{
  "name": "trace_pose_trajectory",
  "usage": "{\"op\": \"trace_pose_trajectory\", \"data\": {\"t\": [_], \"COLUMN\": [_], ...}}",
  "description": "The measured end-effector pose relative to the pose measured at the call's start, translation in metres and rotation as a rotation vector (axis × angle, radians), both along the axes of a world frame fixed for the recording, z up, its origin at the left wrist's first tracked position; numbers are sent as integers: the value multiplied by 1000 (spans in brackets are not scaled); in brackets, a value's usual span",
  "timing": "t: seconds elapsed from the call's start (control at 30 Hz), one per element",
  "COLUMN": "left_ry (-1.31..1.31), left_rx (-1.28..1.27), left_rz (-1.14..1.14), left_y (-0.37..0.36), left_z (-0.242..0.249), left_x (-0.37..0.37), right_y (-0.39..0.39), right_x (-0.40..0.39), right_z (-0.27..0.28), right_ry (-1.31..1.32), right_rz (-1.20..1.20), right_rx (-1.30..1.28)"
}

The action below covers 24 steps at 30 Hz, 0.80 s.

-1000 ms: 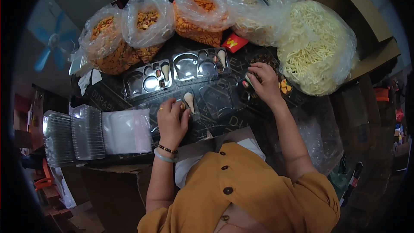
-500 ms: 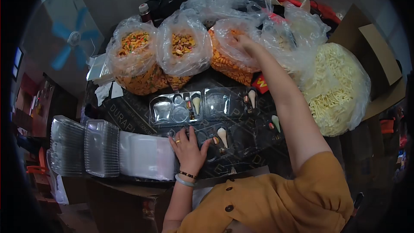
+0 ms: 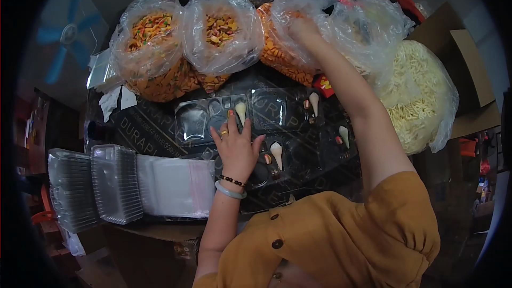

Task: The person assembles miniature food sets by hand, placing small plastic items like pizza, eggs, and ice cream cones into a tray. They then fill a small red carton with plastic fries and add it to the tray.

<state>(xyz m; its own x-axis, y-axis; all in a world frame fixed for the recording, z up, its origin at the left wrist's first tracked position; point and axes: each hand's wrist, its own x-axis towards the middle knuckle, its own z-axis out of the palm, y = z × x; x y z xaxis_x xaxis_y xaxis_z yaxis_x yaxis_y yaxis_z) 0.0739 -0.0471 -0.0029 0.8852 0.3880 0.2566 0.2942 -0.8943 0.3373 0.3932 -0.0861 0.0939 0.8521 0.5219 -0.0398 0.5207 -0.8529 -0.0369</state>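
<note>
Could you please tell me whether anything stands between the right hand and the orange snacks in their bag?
Nothing visible does: the right hand reaches into the open mouth of the clear bag, toward the orange snacks, though contact is unclear.

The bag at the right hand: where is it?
In the head view, the bag is at upper centre, right of the mixed-snack bag, with the right hand at its mouth.
</note>
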Motion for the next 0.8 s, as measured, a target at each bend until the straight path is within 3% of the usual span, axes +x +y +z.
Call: {"op": "trace_pose_trajectory", "data": {"t": [0.1, 0.17, 0.2, 0.27, 0.3, 0.37, 0.43, 0.5, 0.57, 0.6, 0.67, 0.7, 0.8], "left_ry": [53, -61, -60, -128, -124, -89, -54, -20, 2, 0, 6, 10, 0], "left_rx": [-39, -8, -10, -70, -75, -47, -59, -64, -23, -1, 4, 5, 26], "left_rz": [37, -14, -16, -201, -207, -244, -255, -265, -236, -238, -234, -222, -224], "left_y": [-4, -8, -10, -15, -18, -24, -29, -33, -36, -36, -41, -42, -47], "left_z": [3, 3, 2, 0, -2, -6, -1, 0, -2, -2, -1, 1, 4], "left_x": [-2, -1, 1, 5, 6, 9, 8, 7, 6, 5, 3, 2, 0], "right_y": [-9, -14, -20, -36, -47, -75, -105, -120, -126, -124, -120, -120, -132], "right_x": [20, 44, 45, 39, 28, -8, -64, -96, -99, -99, -96, -92, -90], "right_z": [-7, -20, -17, 1, 10, 26, 33, 9, -31, -41, -55, -58, -60], "right_ry": [-73, -209, -208, -306, -304, -58, 236, 271, 179, 179, 425, 391, 294], "right_rz": [103, 135, 132, 171, 165, 170, 164, 177, 346, 340, 178, 177, 203], "right_rx": [70, 298, 296, 505, 501, 907, 894, 667, 572, 579, 424, 336, 585]}}
